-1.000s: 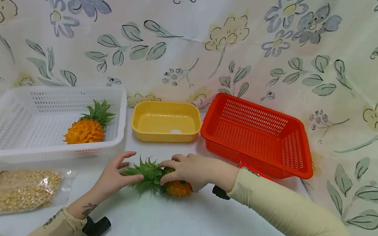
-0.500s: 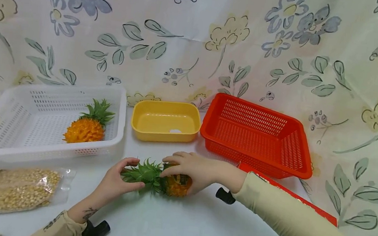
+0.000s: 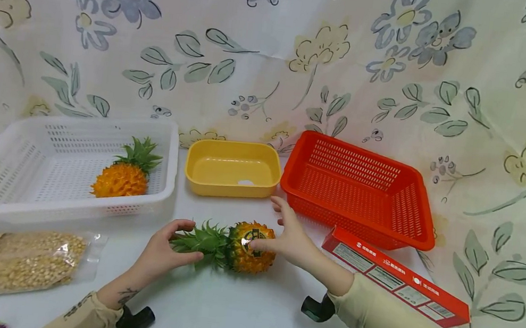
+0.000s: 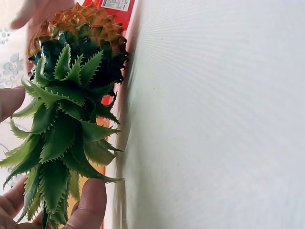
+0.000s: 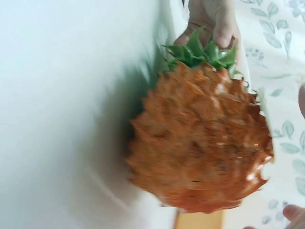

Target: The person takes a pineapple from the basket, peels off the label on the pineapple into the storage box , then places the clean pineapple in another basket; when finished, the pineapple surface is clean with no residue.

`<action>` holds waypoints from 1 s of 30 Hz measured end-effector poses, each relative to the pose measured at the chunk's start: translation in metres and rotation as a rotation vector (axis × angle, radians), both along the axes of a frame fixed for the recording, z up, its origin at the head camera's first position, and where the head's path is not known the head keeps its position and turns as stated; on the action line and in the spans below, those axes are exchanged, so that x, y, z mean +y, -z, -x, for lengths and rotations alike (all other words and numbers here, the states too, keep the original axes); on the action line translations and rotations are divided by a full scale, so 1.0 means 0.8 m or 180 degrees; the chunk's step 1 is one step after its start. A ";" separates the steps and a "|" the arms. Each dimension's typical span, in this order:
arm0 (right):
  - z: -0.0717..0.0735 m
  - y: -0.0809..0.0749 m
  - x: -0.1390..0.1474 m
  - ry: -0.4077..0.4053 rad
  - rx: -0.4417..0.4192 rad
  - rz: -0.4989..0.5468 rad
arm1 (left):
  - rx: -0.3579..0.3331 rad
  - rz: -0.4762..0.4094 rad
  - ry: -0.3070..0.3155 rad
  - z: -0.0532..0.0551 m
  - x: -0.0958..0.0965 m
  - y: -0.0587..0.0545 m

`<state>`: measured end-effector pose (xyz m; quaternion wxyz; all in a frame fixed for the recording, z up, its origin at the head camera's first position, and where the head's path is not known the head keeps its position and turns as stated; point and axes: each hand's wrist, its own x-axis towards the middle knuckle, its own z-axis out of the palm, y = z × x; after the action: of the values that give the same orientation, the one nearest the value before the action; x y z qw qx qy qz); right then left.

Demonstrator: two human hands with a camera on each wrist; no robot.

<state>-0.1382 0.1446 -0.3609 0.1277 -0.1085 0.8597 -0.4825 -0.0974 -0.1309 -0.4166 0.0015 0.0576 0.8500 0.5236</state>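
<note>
A small pineapple lies on its side on the white table, orange and spiky with a dark label on its body. Its green leaves point left. My left hand holds the leaves, thumb on the near side and fingers on the far side. Above the body, my right hand has its fingers spread, and its thumb crosses in front of the label. In the right wrist view the pineapple's base is apart from the visible fingertips. A second pineapple lies in the white basket.
A yellow tray and a red basket stand at the back. By the right forearm lies a red box. At left lies a clear bag of pale kernels. A floral cloth hangs behind.
My right hand has let go of the pineapple's body, moved right and spread its fingers, uncovering the label. My left hand has closed in on the leaves. The red box is now uncovered.
</note>
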 end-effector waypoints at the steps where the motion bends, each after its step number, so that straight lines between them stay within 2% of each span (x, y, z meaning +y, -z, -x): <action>1: -0.002 0.005 0.002 0.0025 -0.0069 0.0015 | -0.0009 0.0003 -0.0004 0.000 0.000 0.000; 7: -0.013 0.029 0.010 -0.0026 -0.0471 0.0208 | -0.0029 0.0024 -0.0037 -0.001 0.001 0.002; 10: -0.015 0.036 0.012 -0.0084 -0.0568 0.0312 | -0.0005 -0.0007 -0.0055 -0.002 0.001 0.002; 17: -0.015 0.046 0.011 -0.0078 -0.0619 0.0473 | 0.0133 -0.0059 -0.0100 -0.004 0.003 0.003; 21: -0.012 0.047 0.008 -0.0023 -0.0613 0.0411 | 0.0154 -0.0102 -0.0111 -0.002 0.003 0.003; 30: 0.012 0.048 0.000 0.0030 -0.0538 0.0401 | 0.0062 -0.0108 -0.0162 0.018 -0.003 0.006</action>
<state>-0.1477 0.1445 -0.3993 0.1905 -0.0712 0.8144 -0.5436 -0.1119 -0.1333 -0.4212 -0.0211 0.0410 0.8422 0.5373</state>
